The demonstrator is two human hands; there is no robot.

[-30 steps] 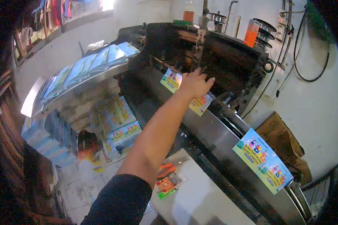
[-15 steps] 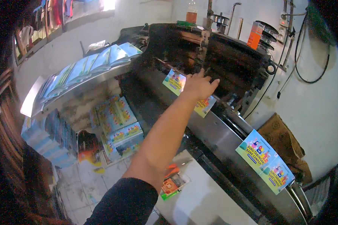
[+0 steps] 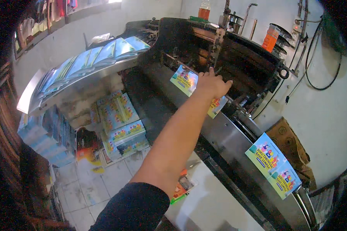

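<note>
My left hand point(image 3: 214, 85) reaches forward over a large dark machine point(image 3: 189, 46), palm down, with its fingers spread. Beneath it lies a blue-and-yellow printed booklet sheet point(image 3: 184, 79) on the machine's long sloping metal ledge point(image 3: 235, 134). The hand covers the middle of this sheet, and parts show on either side. Whether the fingertips press on its upper edge cannot be made out. Farther right, a second printed sheet point(image 3: 273, 163) of the same kind hangs over the ledge, apart from the hand. My right hand is out of sight.
A metal shelf point(image 3: 27, 98) at left carries fanned printed sheets point(image 3: 98, 57). Stacks of booklets point(image 3: 121, 111) stand on the tiled floor point(image 3: 79, 188) below. Near my forearm is a pale tabletop point(image 3: 219, 200) with an orange packet point(image 3: 183, 184). An orange bottle point(image 3: 272, 37) tops the machine.
The whole view has shifted slightly. My left hand stays over the same sheet with its fingers spread, and the second sheet still hangs at the right.
</note>
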